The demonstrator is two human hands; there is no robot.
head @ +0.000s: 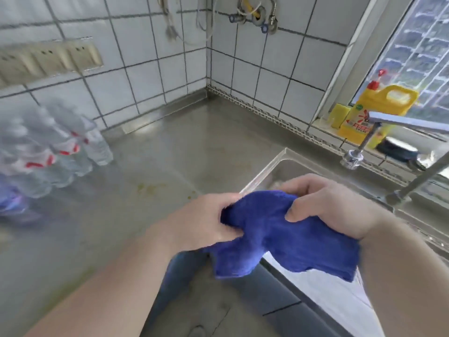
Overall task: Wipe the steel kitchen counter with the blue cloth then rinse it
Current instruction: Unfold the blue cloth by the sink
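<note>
The blue cloth (279, 237) hangs bunched between both hands, held in the air over the counter's front edge, beside the sink's near corner. My left hand (206, 220) pinches its left side. My right hand (325, 203) grips its upper right part, with the thumb pressed on top. The steel counter (170, 152) runs back to the tiled corner and carries yellowish stains (150, 187) near the middle. The steel sink (279, 166) lies at the right, most of its basin hidden by my hands. A steel tap (408, 122) reaches over it from the right.
A shrink-wrapped pack of water bottles (51, 152) stands on the counter at the left, blurred. A yellow detergent jug (379, 110) and a yellow sponge (339, 115) sit on the window ledge. Wall sockets (48, 59) and pipes (255, 18) are mounted on the tiles.
</note>
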